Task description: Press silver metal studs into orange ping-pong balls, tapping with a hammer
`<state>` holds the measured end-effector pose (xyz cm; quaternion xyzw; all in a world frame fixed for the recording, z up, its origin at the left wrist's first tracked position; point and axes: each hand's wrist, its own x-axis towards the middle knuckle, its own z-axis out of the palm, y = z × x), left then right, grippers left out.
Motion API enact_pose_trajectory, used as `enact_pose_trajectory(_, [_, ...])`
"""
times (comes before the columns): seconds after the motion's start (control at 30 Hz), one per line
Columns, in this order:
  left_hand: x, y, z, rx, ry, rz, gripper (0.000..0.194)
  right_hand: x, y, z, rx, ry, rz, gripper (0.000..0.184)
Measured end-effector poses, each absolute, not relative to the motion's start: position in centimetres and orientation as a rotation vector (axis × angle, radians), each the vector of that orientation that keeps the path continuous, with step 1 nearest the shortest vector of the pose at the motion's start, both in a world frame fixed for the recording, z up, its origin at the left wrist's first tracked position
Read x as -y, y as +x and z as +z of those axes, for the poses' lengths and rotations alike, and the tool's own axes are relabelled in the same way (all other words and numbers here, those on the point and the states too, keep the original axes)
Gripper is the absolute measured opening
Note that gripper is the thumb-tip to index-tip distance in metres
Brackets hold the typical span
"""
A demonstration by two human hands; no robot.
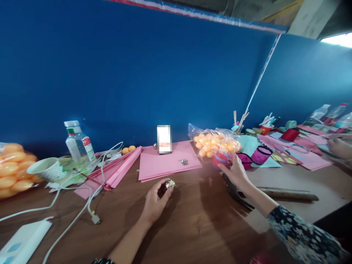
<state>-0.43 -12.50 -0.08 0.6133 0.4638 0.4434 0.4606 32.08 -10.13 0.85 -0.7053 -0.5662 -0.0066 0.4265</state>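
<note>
My left hand point(155, 201) is above the brown table, its thumb and fingers closed around a small shiny ball point(169, 184), silver with a yellow patch. Farther right, my right hand point(235, 170) reaches across the table. Its thumb and fingers grip a round red thing with bluish bands point(220, 160), blurred, its kind unclear. Behind that lies a clear bag of orange balls point(207, 143). Beside the right hand are dark pink rolls with black edges point(261, 154). A hammer point(288, 194) with a wooden handle lies under my right forearm.
Pink sheets point(165, 167) lie ahead, with a phone point(164, 139) propped up and a small silvery heap point(183, 161). At left are white cables point(95, 218), a paper cup point(46, 169), a plastic bottle point(78, 143) and more orange balls point(13, 170). Another person's hand point(340, 146) shows far right.
</note>
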Motion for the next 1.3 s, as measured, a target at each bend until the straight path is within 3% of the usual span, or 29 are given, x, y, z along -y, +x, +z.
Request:
enact_pose_trajectory(0.17, [12.3,-0.5,-0.7,-1.171,1.525,1.105,0.044,12.9,27.1,4.2,1.51,-1.501,-0.16,0.031])
enact_pose_trajectory(0.27, [12.3,-0.4,-0.6,-1.178,1.507,1.117,0.046,13.1,24.6,5.4,1.564,-1.479,-0.215,0.028])
enact_pose_trajectory(0.4, [12.2,-0.3,-0.8,-1.139,1.435,1.144,0.047,12.1,23.1,4.4,1.71,-1.457,-0.053,0.018])
enact_pose_trajectory(0.5, [12.2,-0.5,-0.9,-1.143,1.454,1.139,0.047,11.1,22.1,3.1,1.864,-1.525,0.062,0.024])
enact_pose_trajectory(0.7, [12.2,-0.7,-0.8,-1.181,1.508,1.125,0.044,7.5,20.8,1.6,1.96,-1.92,-0.071,0.031])
enact_pose_trajectory(0.87, [12.2,-0.5,-0.5,-1.157,1.489,1.137,0.04,5.3,20.4,0.3,2.003,-1.902,-0.146,0.019])
enact_pose_trajectory(1.17, [12.5,-0.3,-0.8,-1.103,1.434,1.171,0.045,4.7,20.2,-1.0,1.96,-1.913,-0.215,0.028])
enact_pose_trajectory(1.3, [12.3,-1.0,0.3,-1.176,1.593,1.237,0.041,4.8,20.6,-1.2,1.906,-1.913,-0.254,0.024])
